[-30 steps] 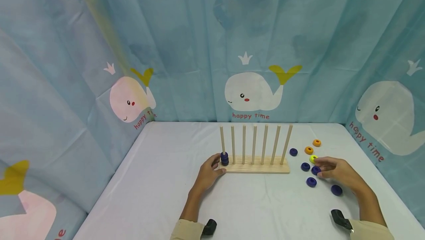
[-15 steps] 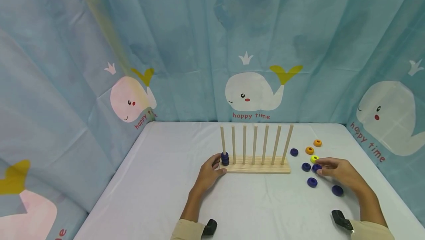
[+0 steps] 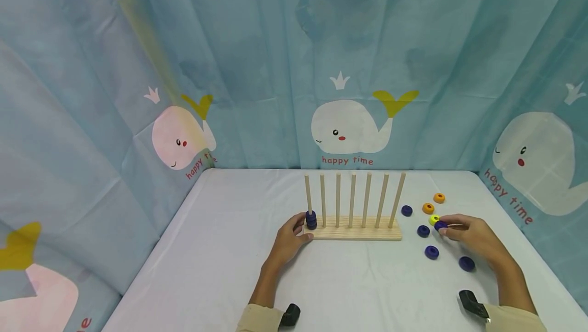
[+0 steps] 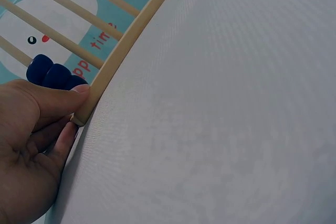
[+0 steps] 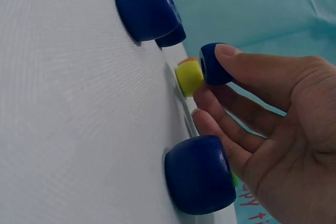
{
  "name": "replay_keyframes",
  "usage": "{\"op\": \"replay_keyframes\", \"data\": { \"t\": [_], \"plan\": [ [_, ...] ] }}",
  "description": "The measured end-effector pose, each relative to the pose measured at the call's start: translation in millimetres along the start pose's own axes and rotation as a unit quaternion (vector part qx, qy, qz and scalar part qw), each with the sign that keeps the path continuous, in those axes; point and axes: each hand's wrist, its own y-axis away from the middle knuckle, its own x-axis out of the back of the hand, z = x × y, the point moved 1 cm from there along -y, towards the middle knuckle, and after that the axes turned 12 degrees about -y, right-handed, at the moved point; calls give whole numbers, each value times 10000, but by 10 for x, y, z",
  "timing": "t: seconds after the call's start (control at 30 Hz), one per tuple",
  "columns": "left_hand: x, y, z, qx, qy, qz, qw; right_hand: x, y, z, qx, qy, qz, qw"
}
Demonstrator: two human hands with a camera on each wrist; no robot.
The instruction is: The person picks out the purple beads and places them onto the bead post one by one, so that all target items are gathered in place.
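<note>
My left hand (image 3: 287, 242) grips the left end of a wooden pegboard (image 3: 353, 235), which has a row of upright pegs. Its thumb lies along the base's edge in the left wrist view. A stack of dark blue beads (image 4: 55, 72) sits low on the leftmost peg, right by these fingers. Over at the right, my right hand (image 3: 473, 235) pinches a blue bead (image 5: 212, 65) between thumb and fingers. That bead is raised off the tablecloth, with its hole turned sideways in the right wrist view. A yellow bead (image 3: 434, 219) lies just behind it.
Loose blue beads lie around the right hand, one (image 3: 431, 252) in front and another (image 3: 466, 263) nearer its wrist. Two orange beads (image 3: 428, 208) are farther back. A white cloth (image 3: 229, 250) covers the table, and a blue whale-print curtain (image 3: 257, 92) hangs behind.
My right fingers have closed on the blue bead and lifted it slightly, up and away from the cloth. The left hand and pegboard stay where they were.
</note>
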Motion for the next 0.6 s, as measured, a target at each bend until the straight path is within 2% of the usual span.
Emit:
{"op": "replay_keyframes", "data": {
  "t": [0.1,0.33,0.6],
  "plan": [
    [0,-5,-1,92,-11,-15,10000,3,8,-43,50,-62,7,10000],
    [1,-16,-8,46,-9,-11,10000,-15,46,-164,293,-249,72,9992],
    [-2,-6,-5,109,-54,-20,9999,-73,41,-297,681,-76,373,9970]
  ]
}}
